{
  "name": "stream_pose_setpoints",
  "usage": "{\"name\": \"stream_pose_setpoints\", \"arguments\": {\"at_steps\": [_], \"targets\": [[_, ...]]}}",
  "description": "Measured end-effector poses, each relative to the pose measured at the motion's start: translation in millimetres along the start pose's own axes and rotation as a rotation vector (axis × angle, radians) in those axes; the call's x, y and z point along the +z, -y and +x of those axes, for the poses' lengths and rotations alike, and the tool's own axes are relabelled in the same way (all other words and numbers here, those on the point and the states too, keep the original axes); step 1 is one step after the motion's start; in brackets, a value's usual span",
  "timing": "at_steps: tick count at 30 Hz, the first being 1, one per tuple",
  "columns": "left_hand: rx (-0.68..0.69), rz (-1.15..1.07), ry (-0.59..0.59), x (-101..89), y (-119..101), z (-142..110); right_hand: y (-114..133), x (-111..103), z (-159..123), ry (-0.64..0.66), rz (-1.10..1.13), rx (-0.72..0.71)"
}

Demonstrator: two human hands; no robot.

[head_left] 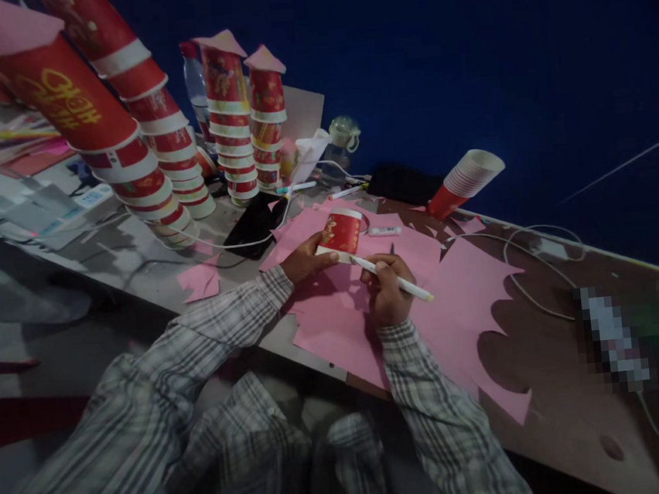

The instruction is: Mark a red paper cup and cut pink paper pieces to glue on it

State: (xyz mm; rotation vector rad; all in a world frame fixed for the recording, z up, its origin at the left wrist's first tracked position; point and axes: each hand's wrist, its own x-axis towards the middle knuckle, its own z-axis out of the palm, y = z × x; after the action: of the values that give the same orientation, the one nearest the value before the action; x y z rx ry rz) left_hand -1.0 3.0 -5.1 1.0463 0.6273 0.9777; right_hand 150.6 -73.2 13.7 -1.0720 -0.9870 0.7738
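My left hand [306,258] is closed around the lower left side of a red paper cup [340,233] with gold print and white bands at both ends. In my right hand [389,292] is a white marker [398,278], with its tip at the white band of the cup and its yellowish end pointing right. Both hands are above cut pink paper sheets [457,304] spread over the table. A white marker cap or short tube [385,231] lies on the pink paper just beyond the cup.
Tall towers of stacked red cups [229,117] with pink paper cones stand at the back left. A black phone [254,227] lies left of the paper. A nested cup stack [466,183] leans at the back right. White cables [512,276] loop across the brown table [558,380].
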Motion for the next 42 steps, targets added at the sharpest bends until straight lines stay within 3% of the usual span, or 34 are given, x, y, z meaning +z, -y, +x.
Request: {"name": "stream_pose_setpoints", "arguments": {"at_steps": [10,18,27,36,42], "targets": [[0.011,0.003,-0.019,-2.3,2.0,-0.3,0.6,-0.4,-1.5,0.036,-0.091,-0.008],[-0.017,-0.042,0.012,-1.3,0.4,0.0,4.0,0.6,-0.3,-0.025,-0.011,0.042],[-0.004,-0.038,-0.016,-0.4,0.5,-1.1,-0.9,-2.2,0.1,0.088,-0.037,0.010],[-0.026,-0.075,0.017,1.8,-5.6,0.2,1.8,3.4,5.9,-0.091,0.215,0.082],[-0.028,-0.123,0.033,1.1,-3.9,-0.3,-2.5,0.1,4.8,-0.013,0.116,0.028]]}}
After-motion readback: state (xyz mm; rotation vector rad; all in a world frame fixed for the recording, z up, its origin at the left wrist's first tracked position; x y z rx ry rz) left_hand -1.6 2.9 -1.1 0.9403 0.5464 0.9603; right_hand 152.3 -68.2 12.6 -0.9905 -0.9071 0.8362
